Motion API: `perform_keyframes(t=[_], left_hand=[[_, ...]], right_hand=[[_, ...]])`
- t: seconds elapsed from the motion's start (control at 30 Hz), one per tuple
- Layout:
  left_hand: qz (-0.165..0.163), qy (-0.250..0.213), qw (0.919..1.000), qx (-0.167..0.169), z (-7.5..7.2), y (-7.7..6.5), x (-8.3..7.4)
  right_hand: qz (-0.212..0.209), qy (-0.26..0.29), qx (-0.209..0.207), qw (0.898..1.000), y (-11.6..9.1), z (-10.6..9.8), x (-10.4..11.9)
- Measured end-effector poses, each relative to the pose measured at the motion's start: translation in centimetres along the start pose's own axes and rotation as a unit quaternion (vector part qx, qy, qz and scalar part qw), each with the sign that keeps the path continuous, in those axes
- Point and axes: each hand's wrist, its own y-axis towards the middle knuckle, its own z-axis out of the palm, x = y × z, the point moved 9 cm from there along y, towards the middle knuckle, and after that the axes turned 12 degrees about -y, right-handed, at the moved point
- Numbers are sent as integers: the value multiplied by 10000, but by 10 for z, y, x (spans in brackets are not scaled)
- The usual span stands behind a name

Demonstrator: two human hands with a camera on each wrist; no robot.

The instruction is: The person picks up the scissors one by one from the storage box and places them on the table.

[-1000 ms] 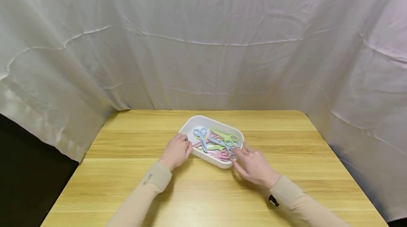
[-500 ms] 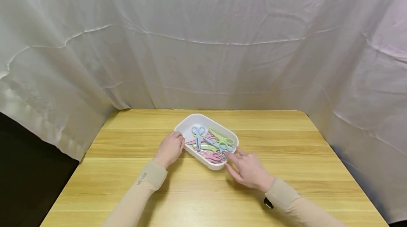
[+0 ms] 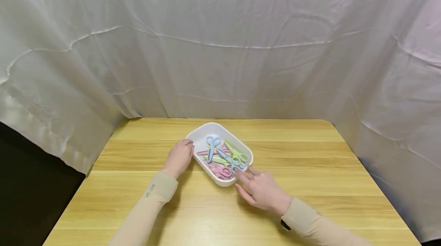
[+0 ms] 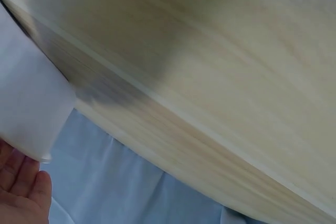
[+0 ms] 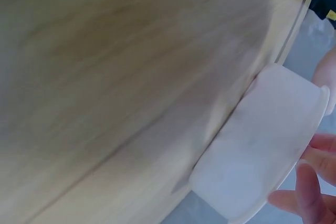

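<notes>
A white plastic tray [image 3: 246, 148] with rounded corners sits aslant on the wooden table, holding several pairs of small scissors. Among them are blue scissors [image 3: 212, 149], green scissors [image 3: 236, 153] and pink scissors [image 3: 220, 171], overlapping one another. My left hand [image 3: 180, 158] grips the tray's rim at its left end; the left wrist view shows its curled fingers [image 4: 26, 178] at the rim. At the right near corner, my right hand [image 3: 263, 190] reaches over the rim with extended fingers by the scissor handles. Its thumb [image 5: 308, 190] stands outside, off the tray wall.
The wooden table [image 3: 310, 154] reaches back to a pale curtain [image 3: 220, 66], which also hangs along both sides. A dark gap [image 3: 31, 184] lies past the table's left edge.
The tray has slid left and turned clockwise, its right end swinging toward the person. Both hands have moved left with it, staying at its ends.
</notes>
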Motion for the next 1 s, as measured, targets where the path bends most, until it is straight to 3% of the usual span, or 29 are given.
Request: perform_keyframes(t=[0.27,0.47,0.6,0.73,1.0], left_hand=[[-355,-237,9991,-83,-2,4,8],[-1192,-951,9878,-324,-3,4,21],[-1804,-1444,9720,-430,2,3,33],[-2381,-1910,9520,-244,9,-4,40],[-3173,-2724,9084,-33,28,-12,31]], right_hand=[[-303,-228,48,9993,6,-1,19],[-481,-247,-128,9985,10,-7,32],[-606,-356,-306,9971,13,-11,39],[-615,-515,-195,9966,16,-10,46],[-689,-598,-48,9958,21,-9,54]])
